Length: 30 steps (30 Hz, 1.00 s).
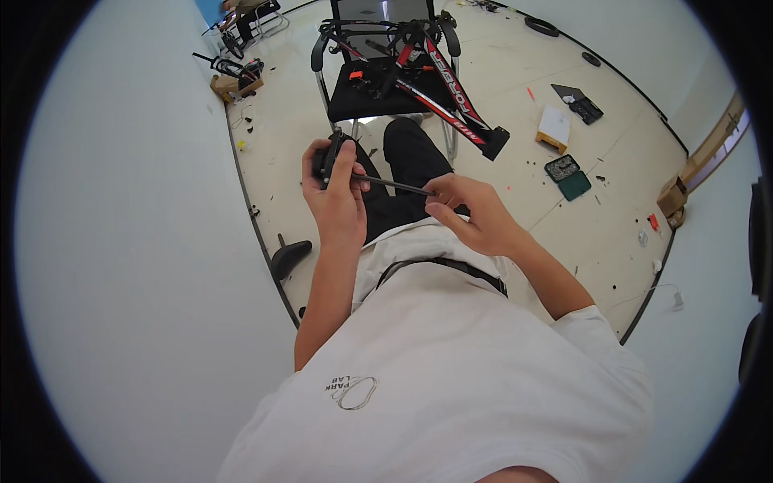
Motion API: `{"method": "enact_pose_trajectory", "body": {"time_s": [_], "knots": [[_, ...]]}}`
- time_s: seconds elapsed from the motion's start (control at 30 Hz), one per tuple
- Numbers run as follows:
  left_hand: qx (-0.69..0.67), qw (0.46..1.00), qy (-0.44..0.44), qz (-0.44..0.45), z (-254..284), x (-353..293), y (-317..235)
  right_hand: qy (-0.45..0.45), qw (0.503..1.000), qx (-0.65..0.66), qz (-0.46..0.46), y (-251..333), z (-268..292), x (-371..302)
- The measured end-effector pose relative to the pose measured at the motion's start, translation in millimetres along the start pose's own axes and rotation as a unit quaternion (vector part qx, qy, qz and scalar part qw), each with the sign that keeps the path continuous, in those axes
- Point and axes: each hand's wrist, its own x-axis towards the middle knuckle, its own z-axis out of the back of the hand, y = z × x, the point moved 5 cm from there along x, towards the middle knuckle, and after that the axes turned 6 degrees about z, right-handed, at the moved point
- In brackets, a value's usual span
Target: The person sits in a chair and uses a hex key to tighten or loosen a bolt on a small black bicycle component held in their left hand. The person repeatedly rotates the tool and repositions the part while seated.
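Note:
My left hand (340, 181) is closed around a small black bicycle part (323, 160), held above my lap. Its exact kind is hard to make out, as the fingers cover much of it. A thin dark rod (394, 185), which looks like a long hex key, reaches from that part across to my right hand (475, 211). The fingertips of my right hand pinch the rod's other end. Just beyond my knees, a black, red and white bicycle frame (451, 117) rests on a black chair (342, 101) with metal legs.
To the right on the floor lie a green tool case (573, 185), a white and yellow box (554, 127) and a black case (585, 111). A black bicycle saddle (290, 259) sits by the left wall. Small parts are scattered about. Far left, a person (245, 10) sits.

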Motion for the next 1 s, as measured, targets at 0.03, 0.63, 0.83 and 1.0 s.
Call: {"method": "enact_pose_trajectory", "body": {"time_s": [0.03,0.63,0.83,1.0], "knots": [[-0.002,1.0,0.001,0.004,1,1,1,0.007,1.0,-0.027,0.006,0,0,0],[-0.005,1.0,0.009,-0.013,3,6,1,0.013,0.993,0.116,-0.031,2,-8,0],[-0.013,0.999,0.036,0.019,-3,2,5,0.008,0.957,0.267,-0.11,-17,-6,0],[-0.038,0.996,0.075,0.016,-13,-2,5,0.049,0.651,0.704,-0.281,-37,-22,-9]]}}
